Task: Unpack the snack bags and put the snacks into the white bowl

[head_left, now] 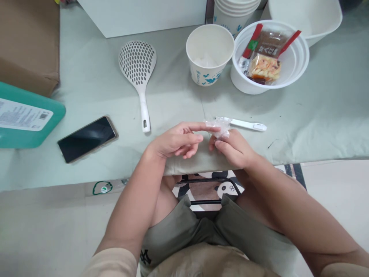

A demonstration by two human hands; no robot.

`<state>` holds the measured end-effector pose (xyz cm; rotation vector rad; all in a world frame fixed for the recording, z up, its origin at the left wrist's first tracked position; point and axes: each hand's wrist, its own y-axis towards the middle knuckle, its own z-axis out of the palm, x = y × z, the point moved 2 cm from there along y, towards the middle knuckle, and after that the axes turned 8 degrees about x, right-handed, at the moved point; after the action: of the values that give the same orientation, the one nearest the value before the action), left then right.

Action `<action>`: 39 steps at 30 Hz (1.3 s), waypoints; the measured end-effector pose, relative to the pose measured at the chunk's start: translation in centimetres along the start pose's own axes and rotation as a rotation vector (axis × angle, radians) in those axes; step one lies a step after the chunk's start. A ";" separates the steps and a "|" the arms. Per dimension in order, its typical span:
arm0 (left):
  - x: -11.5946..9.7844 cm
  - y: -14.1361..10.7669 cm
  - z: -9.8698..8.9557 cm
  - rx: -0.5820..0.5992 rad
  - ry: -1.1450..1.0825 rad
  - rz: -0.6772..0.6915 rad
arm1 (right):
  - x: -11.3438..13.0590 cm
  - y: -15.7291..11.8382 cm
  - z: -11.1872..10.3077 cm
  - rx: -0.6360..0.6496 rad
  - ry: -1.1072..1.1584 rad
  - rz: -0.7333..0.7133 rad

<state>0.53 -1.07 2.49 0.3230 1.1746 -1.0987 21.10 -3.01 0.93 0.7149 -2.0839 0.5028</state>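
Observation:
Close to the table's front edge, my right hand (235, 148) is closed, with a crumpled piece of clear plastic film (224, 125) pinched at its fingers. My left hand (180, 140) has its index finger stretched out against the film, thumb apart and the other fingers loosely curled. Just behind the film lies a slim white plastic stick (249, 124) with a slotted end; the film hides part of it. Farther back stands a paper cup (208, 73) with some clear plastic inside. Beside it a white bowl (301, 63) holds wrapped snacks (266, 65).
A white slotted skimmer (138, 63) lies left of the cup, and a phone (88, 138) is farther left. A green bottle (29, 136) and brown box (29, 46) occupy the left side. Behind are a white box (150, 15), stacked cups (230, 19) and a white container (314, 19).

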 end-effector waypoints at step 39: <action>1.1 1.6 -1.3 -0.394 0.168 0.360 | 0.6 0.1 0.1 -0.478 0.013 -0.082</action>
<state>1.08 0.05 0.51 0.3075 1.3879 -0.5203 20.70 -3.20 1.39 0.5070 -2.0425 -0.0431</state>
